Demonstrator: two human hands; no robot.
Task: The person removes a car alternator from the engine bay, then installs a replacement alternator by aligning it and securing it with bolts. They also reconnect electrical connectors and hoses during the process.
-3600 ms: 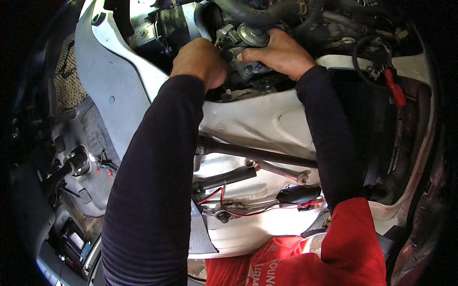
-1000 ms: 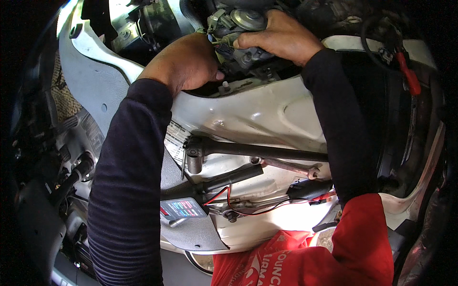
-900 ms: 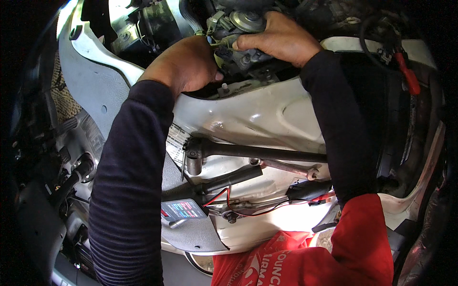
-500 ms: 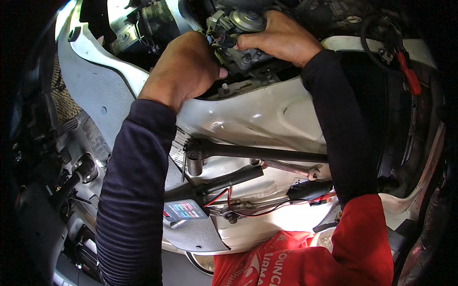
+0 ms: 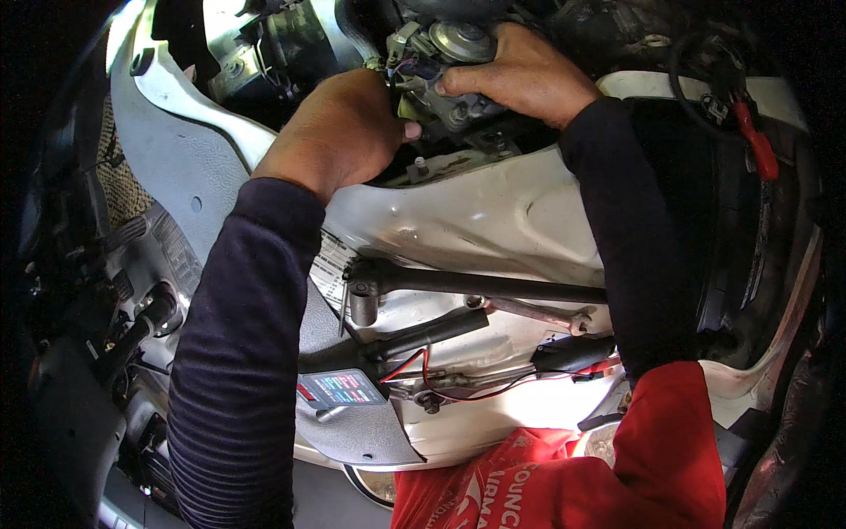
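Note:
My left hand (image 5: 345,130) reaches down into the engine bay, curled, its thumb against the edge of the opening. The other fingers are hidden below, so what they hold does not show. My right hand (image 5: 539,78) grips a grey metal engine part (image 5: 471,108), thumb across its near side and fingers out of sight behind it. A round metal cap (image 5: 463,40) sits at the top of this part, beside the right hand. Between the hands are a dark wire connector (image 5: 419,69) and a yellowish-green piece (image 5: 410,108).
On the cream metal panel (image 5: 476,207) lie a long black bar with a socket head (image 5: 493,282), a spanner (image 5: 538,310) and a tester (image 5: 342,389) with red and black leads. A red-handled tool (image 5: 756,145) hangs at right. Grey trim (image 5: 189,167) borders the left.
The yellowish-green piece between my hands shows more now. My left hand has shifted slightly; the right keeps its hold on the engine part. The whole view has moved a little.

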